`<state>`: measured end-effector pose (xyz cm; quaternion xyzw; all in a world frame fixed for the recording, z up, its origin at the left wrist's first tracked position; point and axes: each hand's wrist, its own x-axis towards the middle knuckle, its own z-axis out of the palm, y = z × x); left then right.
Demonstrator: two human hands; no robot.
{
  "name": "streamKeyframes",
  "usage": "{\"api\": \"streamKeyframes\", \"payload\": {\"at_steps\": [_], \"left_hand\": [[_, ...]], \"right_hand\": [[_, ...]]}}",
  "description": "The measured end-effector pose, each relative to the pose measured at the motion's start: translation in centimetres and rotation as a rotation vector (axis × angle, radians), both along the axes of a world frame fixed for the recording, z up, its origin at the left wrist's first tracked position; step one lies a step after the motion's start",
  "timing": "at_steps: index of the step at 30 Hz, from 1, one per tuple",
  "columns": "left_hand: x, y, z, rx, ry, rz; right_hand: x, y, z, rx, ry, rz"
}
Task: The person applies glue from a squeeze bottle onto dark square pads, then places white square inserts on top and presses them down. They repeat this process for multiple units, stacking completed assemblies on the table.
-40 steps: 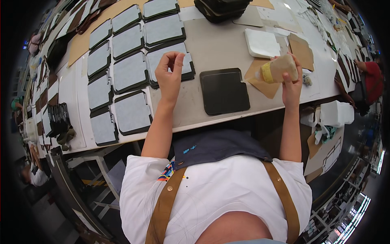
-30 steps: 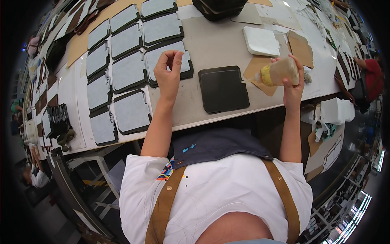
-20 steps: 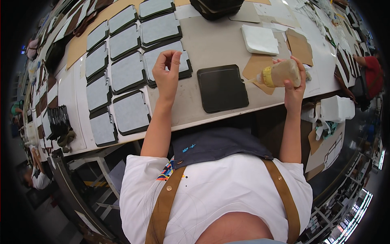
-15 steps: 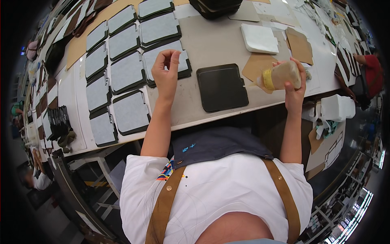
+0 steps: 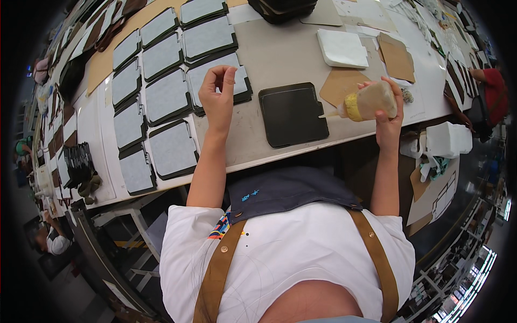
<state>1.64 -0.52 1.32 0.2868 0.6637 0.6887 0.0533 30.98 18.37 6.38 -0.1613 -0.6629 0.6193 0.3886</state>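
Note:
A black flat leather-like panel point(image 5: 293, 114) with rounded corners lies on the table in front of me. In my right hand point(image 5: 392, 105) is a cloudy squeeze bottle point(image 5: 375, 100) with yellow wrapping round its neck, held nearly on its side. Its thin nozzle points left, and the tip appears at the panel's right edge; whether they touch I cannot tell. My left hand point(image 5: 217, 89) hovers left of the panel with its fingers curled and nothing visible in them. Behind and beside it, rows of pale grey-faced panels with black edges point(image 5: 169, 97) lie in stacks.
Right of the panel are brown card pieces point(image 5: 340, 86) and a white padded stack point(image 5: 343, 48). A black stack point(image 5: 283, 9) stands at the far side. The table's front edge point(image 5: 250, 168) runs before me. Another person in red point(image 5: 491, 94) is at the far right.
The bottle has turned slightly and its nozzle now shows more plainly against the panel's right edge. My left hand keeps its curled pose with barely any shift.

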Motion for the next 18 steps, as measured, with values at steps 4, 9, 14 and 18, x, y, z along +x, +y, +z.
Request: {"api": "streamKeyframes", "payload": {"at_steps": [4,9,14,18], "left_hand": [[-0.1,0.0,-0.1,0.011,0.003,-0.006],[-0.1,0.0,-0.3,0.015,0.016,-0.004],[0.1,-0.1,0.0,0.018,-0.001,-0.015],[0.2,-0.1,0.2,0.021,0.009,-0.019]], "right_hand": [[-0.1,0.0,0.0,0.002,-0.002,0.005],[0.5,-0.4,0.2,0.000,-0.100,-0.036],[1.7,-1.2,0.1,-0.008,-0.120,-0.058],[3.0,-2.5,-0.1,-0.044,-0.099,-0.123]]}}
